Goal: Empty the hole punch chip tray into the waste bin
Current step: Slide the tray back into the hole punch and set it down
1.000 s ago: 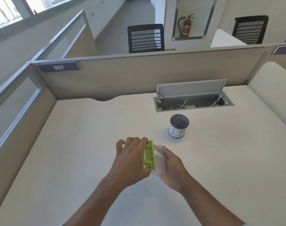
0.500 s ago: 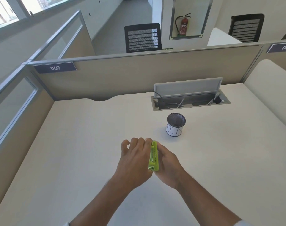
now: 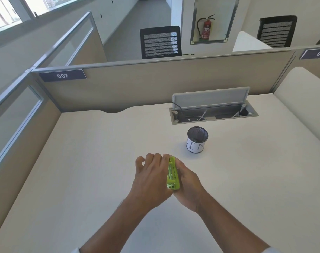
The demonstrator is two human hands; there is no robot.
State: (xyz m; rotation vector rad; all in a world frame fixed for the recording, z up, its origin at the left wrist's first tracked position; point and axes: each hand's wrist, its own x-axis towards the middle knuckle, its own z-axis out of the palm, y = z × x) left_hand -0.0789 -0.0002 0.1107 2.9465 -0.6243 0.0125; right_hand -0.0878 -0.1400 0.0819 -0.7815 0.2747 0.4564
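A lime-green hole punch is held on edge between both hands above the desk's middle. My left hand wraps its left side with fingers curled over the top. My right hand presses flat against its right side and covers the chip tray, which I cannot see. The waste bin, a small black mesh cup with a white paper label, stands upright on the desk a short way beyond and to the right of my hands.
An open cable box with a raised lid is set into the desk behind the bin. Partition walls close the desk at the back and left. A cushioned panel borders the right side.
A clear tray showed between the punch and my right hand a second ago; my right hand has since closed against the punch and hidden it. Both hands stay in place.
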